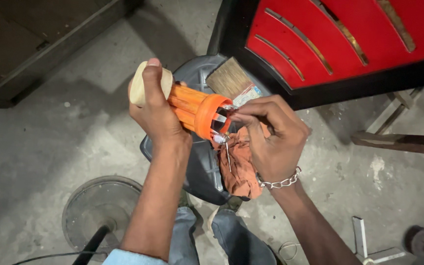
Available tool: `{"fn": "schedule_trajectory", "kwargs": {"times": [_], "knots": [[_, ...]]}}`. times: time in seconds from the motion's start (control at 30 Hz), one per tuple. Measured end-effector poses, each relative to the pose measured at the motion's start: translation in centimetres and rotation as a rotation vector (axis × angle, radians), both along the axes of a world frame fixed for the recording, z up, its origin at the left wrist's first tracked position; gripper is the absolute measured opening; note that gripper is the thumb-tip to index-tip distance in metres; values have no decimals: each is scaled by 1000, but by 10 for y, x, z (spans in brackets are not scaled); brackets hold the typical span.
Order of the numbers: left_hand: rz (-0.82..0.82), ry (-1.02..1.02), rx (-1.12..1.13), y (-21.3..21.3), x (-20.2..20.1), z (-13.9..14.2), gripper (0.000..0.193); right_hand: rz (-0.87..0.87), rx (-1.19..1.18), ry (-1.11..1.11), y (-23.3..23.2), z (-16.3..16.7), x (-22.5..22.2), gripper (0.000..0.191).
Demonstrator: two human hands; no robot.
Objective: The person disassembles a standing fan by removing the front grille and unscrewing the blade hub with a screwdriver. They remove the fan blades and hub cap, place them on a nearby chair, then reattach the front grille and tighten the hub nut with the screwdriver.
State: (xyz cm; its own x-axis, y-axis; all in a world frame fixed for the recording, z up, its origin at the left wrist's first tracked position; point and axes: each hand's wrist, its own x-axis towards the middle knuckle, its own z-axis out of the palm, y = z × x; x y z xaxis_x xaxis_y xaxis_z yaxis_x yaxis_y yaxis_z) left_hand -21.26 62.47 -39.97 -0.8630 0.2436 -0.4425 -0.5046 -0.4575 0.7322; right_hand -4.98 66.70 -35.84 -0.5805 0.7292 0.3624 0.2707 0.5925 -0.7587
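Note:
My left hand point(155, 105) grips an orange ribbed cylinder point(198, 110) with a cream round cap point(141, 83) at its far end, held tilted over a dark plastic stool point(204, 172). My right hand point(271, 135), a chain bracelet on its wrist, pinches a small metal piece point(229, 108) at the cylinder's open orange rim. A thin metal wire or pin point(226, 149) hangs below the rim. Under my right hand an orange rag point(239, 169) lies on the stool.
A wide flat paintbrush point(231, 78) rests on the stool's far side. A red and black slotted panel point(339, 39) fills the upper right. A round metal base with a pole point(101, 211) stands lower left on the concrete floor. Wooden pieces point(398, 140) lie at right.

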Motion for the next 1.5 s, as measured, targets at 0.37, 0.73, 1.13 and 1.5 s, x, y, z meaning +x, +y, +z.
{"fn": "schedule_trajectory", "kwargs": {"times": [0.37, 0.73, 1.13, 1.5], "knots": [[117, -323, 37, 0, -8, -17, 36, -22, -269, 335, 27, 24, 2, 6], [33, -525, 97, 1, -13, -40, 37, 23, -35, 182, 17, 40, -14, 16], [-324, -610, 142, -3, -3, -40, 43, 119, 38, -97, 4, 50, -25, 31], [-466, -714, 113, -19, 11, -55, 51, 376, -284, -157, 0, -13, -34, 77]]}}
